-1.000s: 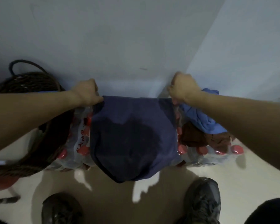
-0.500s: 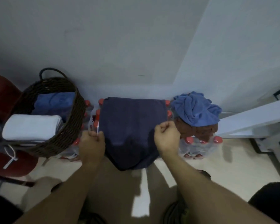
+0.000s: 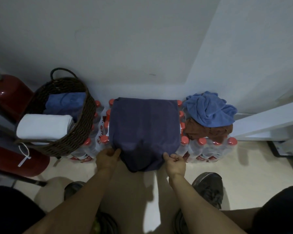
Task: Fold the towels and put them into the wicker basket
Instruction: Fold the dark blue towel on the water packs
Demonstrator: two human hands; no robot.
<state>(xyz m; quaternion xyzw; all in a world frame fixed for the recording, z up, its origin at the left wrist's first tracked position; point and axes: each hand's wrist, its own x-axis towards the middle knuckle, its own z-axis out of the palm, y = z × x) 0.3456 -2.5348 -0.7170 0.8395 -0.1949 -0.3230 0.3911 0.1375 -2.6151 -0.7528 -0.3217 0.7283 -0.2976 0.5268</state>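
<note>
The navy towel (image 3: 144, 125) lies spread over the bottle packs (image 3: 208, 150), its far edge at the packs' wall-side edge and its near end drooping off their front edge toward the floor. The left hand (image 3: 107, 158) is at the towel's near left corner, thumb on the cloth and fingers curled beneath, apparently gripping it. The right hand (image 3: 175, 162) is at the near right corner, thumb against the hanging edge and fingers loosely curled; whether it has actually pinched cloth I cannot tell.

The basket (image 3: 71, 132) stands at the packs' left end and already holds a folded white towel (image 3: 44, 126) at its near rim and a blue one (image 3: 64, 103) behind it. A crumpled blue towel (image 3: 210, 110) sits on a brown one (image 3: 208, 132) at the packs' right end, both unfolded.

The likely next move is lifting the near end up and over for a fold. The risks look like these:
- The bottle caps make a bumpy, uneven bed, so the fold may crease crookedly.
- If only one corner is truly held, the towel will skew as it rises.
- A pull toward the body could drag the whole towel off the front edge onto the floor.
- The basket is tilted and fairly full; another towel may dislodge the white one.
</note>
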